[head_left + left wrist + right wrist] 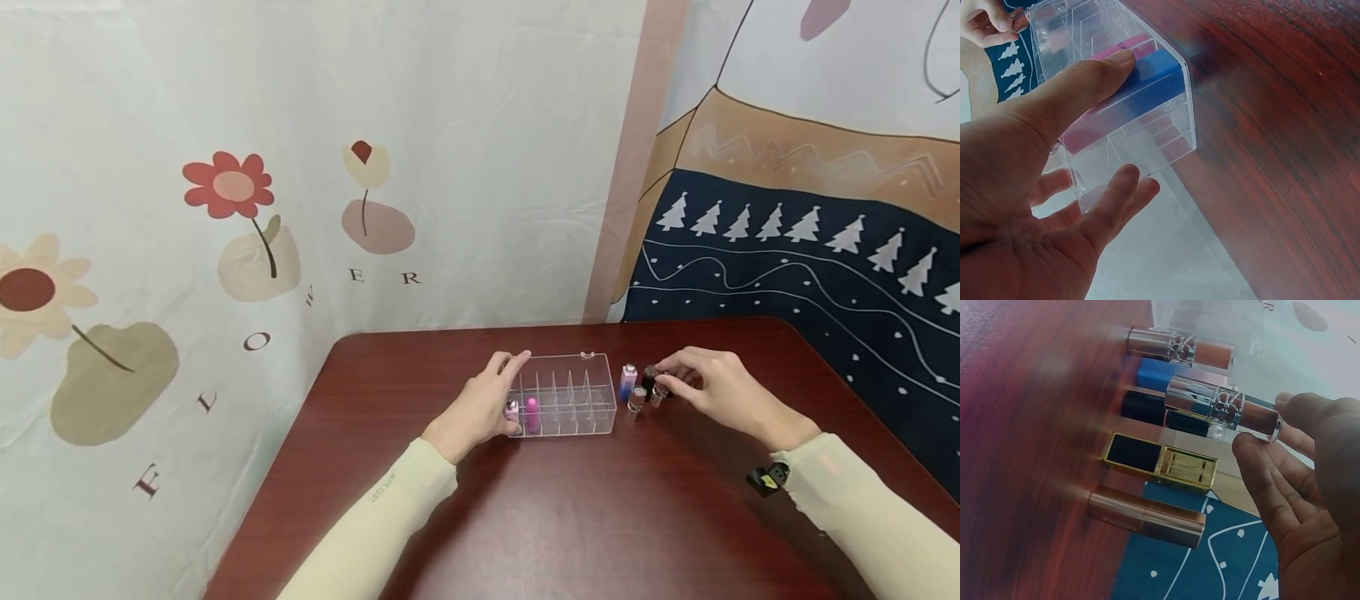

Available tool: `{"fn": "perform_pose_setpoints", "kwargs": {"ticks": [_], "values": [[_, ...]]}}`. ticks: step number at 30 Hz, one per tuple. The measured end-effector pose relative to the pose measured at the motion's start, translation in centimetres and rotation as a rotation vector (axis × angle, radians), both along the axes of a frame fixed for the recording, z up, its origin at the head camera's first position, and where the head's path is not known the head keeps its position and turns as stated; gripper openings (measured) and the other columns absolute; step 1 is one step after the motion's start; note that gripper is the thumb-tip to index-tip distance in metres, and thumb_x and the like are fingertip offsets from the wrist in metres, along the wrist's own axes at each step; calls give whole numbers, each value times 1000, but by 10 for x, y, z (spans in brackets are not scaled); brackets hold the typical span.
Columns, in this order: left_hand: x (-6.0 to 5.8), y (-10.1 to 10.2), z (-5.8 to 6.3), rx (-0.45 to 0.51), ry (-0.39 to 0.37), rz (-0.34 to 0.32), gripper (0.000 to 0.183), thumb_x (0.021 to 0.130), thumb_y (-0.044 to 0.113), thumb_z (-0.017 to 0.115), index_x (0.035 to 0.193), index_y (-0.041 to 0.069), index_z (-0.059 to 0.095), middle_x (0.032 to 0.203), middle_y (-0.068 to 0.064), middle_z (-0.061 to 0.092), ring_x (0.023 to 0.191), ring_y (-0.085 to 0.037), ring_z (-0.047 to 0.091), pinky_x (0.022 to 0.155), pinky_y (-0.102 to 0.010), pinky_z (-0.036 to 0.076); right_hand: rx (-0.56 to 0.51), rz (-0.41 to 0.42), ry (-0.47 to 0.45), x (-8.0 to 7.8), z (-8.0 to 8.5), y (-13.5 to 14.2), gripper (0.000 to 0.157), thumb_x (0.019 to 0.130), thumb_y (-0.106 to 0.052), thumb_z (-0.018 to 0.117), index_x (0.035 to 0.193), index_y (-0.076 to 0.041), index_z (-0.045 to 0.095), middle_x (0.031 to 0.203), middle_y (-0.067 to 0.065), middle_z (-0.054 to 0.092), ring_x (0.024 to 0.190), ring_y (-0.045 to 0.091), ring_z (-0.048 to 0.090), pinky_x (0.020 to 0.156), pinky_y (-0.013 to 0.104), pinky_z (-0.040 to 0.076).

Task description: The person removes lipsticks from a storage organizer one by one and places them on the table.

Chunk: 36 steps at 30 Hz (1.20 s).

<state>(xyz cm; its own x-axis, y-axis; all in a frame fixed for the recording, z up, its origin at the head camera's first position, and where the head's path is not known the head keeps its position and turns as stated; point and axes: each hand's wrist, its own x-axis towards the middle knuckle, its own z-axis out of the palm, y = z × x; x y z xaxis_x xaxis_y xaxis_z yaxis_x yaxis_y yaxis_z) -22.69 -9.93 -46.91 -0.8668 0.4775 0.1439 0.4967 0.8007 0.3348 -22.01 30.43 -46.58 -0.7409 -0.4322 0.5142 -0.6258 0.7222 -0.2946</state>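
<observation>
My left hand [474,410] holds the left end of a clear plastic compartment box [573,433], thumb at the front and fingers around the side and back. In the left wrist view, the thumb lies against the box in front of a blue-and-pink tube [1147,87]. A bright pink tube [532,414] stands in a nearby compartment. My right hand [716,396] pinches the top of a lipstick tube [1225,407] with a silvery ornate band and brownish end. A matching lipstick tube [1182,347] stands close by, beside a black tube [1142,407].
Right of the box stands another pink-and-blue tube [627,383]. A black-and-gold lipstick [1160,461] and a rose-gold lipstick [1147,517] are near the right hand. All sit on a dark red wooden table [570,517], backed by printed curtains [487,167].
</observation>
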Motion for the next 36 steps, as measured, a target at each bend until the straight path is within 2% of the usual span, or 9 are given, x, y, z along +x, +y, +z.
{"fn": "perform_pose_setpoints", "kwargs": {"ticks": [10,22,29,36], "values": [[-1,-1,0,-1,-3,1,126,78,10,111,180,16,37,171,-22,49,82,-37,77,97,-49,72,9,12,-15,-2,-9,1,26,94,-6,96,118,-13,87,103,-5,84,84,-4,69,76,27,69],[-4,0,-2,-14,30,-15,125,77,13,112,178,12,39,168,-23,51,87,-39,79,98,-49,72,29,10,-41,-4,-16,1,25,96,-7,95,119,-8,87,102,-3,84,85,0,72,76,28,70],[-1,0,-1,-15,-3,-4,126,80,14,111,181,17,36,172,-21,48,90,-40,79,101,-50,71,31,16,-43,-4,-23,2,25,95,-8,96,118,-9,87,102,-3,84,84,0,72,75,30,70],[-2,1,-2,-14,1,2,125,79,15,111,180,16,37,171,-22,49,87,-38,78,100,-50,72,24,14,-39,-4,-24,2,25,94,-8,97,117,-9,87,103,-1,85,84,2,74,74,32,71]]}}
